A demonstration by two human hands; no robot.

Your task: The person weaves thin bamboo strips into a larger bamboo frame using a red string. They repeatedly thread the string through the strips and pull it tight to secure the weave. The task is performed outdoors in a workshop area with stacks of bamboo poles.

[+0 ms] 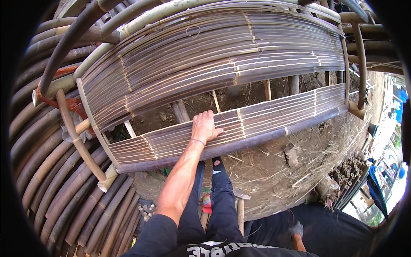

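A long bamboo bench frame (291, 130) spans the view, covered with thin dark bamboo slats (184, 68) tied by pale cross bindings. A long gap separates the far slats from a narrower near band of slats (274, 113). My left hand (205, 127) lies palm down on that near band. Its fingers bend over the band's far edge, hiding their tips, and the thumb points right. Low at the right, my right hand (296, 228) wears a grey glove and hangs over dark cloth. It is small and blurred, so its grip is unclear.
Stacked bamboo poles (47, 171) crowd the left side. A red container (206, 204) stands between my legs. Cut bamboo tubes (349, 173) lie bundled at the right. Dry strips litter the dirt ground (261, 171). Black cloth (329, 227) spreads at lower right.
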